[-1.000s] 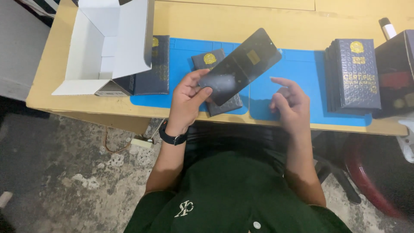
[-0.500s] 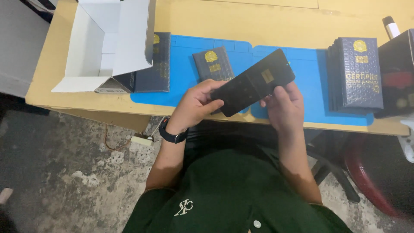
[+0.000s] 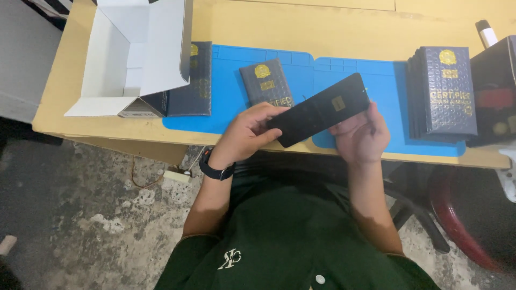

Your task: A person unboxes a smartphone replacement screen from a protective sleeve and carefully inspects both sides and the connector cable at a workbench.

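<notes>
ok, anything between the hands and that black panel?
Nothing visible. Both hands are on the black panel: the left hand grips its lower left end, the right hand holds it from beneath at the upper right end. The panel sits tilted above the blue mat, near the small dark booklet.
</notes>
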